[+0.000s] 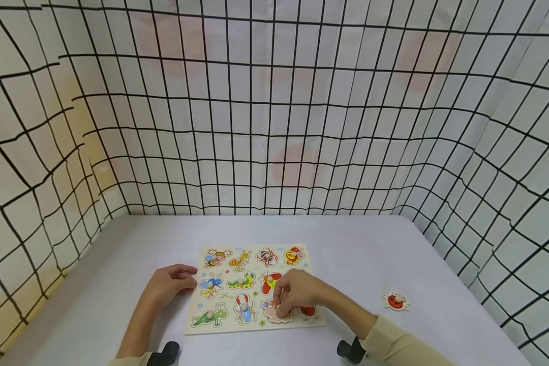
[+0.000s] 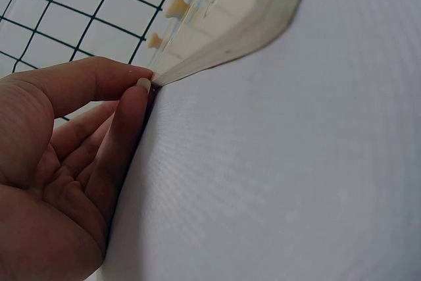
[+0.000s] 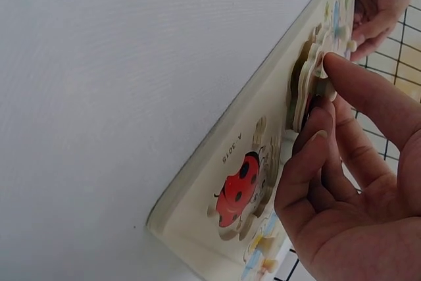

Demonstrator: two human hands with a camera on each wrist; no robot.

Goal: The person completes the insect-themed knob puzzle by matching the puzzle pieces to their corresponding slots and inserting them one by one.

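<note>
A wooden peg puzzle board (image 1: 229, 330) with cartoon insects lies on the table. My right hand (image 1: 299, 292) pinches the small knob of a pale pink puzzle piece (image 1: 279, 317) at the board's front row. In the right wrist view this piece (image 3: 308, 87) sits tilted, partly above its recess; its picture is mostly hidden. Beside it a ladybug recess (image 3: 240, 189) shows a printed red ladybug. My left hand (image 1: 166, 284) rests at the board's left side, its thumb and forefinger tips touching the edge in the left wrist view.
A loose ladybug piece (image 1: 396, 301) lies on the white table (image 1: 357, 254), right of the board. Several knobbed pieces, among them a green caterpillar (image 1: 241, 281), sit in the board. Black wire grid (image 1: 274, 134) walls the table's back and sides.
</note>
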